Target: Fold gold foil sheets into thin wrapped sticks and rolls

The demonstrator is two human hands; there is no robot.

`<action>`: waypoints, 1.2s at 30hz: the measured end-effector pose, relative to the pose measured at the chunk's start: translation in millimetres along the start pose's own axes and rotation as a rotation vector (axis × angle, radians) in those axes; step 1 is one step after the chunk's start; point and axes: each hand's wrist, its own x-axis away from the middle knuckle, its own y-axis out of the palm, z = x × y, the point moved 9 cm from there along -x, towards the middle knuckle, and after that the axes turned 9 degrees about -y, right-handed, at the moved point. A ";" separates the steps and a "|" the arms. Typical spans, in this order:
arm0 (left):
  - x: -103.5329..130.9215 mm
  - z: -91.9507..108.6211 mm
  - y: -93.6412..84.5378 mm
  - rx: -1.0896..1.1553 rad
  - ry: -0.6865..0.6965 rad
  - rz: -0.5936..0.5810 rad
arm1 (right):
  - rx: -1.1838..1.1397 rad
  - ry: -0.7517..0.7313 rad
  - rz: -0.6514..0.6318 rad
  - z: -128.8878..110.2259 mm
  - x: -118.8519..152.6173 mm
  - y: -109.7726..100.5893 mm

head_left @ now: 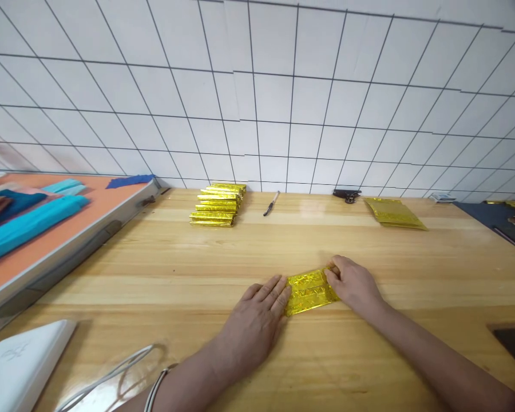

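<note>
A shiny gold foil sheet (308, 293) lies on the wooden table between my hands, with crease lines running along it. My left hand (260, 317) rests flat on its left end, fingers stretched out and close together. At the far right corner of the sheet, my right hand (354, 285) pinches the edge between thumb and curled fingers. Further back stands a row of folded gold foil pieces (218, 206), overlapping one another. A flat stack of gold foil sheets (395, 213) lies at the back right.
A pen (271, 204) and a black clip-like object (347, 194) lie near the tiled wall (274, 97). At left is an orange surface (98, 197) with blue cloth (34, 226). A white device (26, 366) and a cable (111, 375) occupy the near left.
</note>
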 end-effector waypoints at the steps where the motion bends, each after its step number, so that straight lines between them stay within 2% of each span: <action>1: 0.1 -0.1 -0.9 0.005 0.002 0.012 | 0.000 0.022 -0.004 2.0 -0.1 0.3; 4: 0.5 -0.4 -1.6 0.012 0.008 0.032 | 0.014 0.069 -0.026 7.2 0.7 1.1; 10: 0.1 -0.9 0.0 0.013 0.008 0.014 | 0.038 0.057 -0.045 7.1 1.7 1.1; 17: 0.1 -1.9 1.3 0.020 0.002 0.018 | 0.150 0.034 -0.020 0.4 -1.6 2.8; 24: -0.5 -1.6 0.4 0.018 0.003 -0.013 | 0.166 -0.014 0.023 -8.0 -4.5 1.2; 30: -0.6 -1.3 -1.2 0.026 0.003 -0.006 | 0.085 -0.052 0.008 -13.4 0.4 1.5; 36: -0.6 -2.2 0.8 0.030 0.004 -0.021 | -0.102 -0.180 -0.044 -22.9 11.9 -3.7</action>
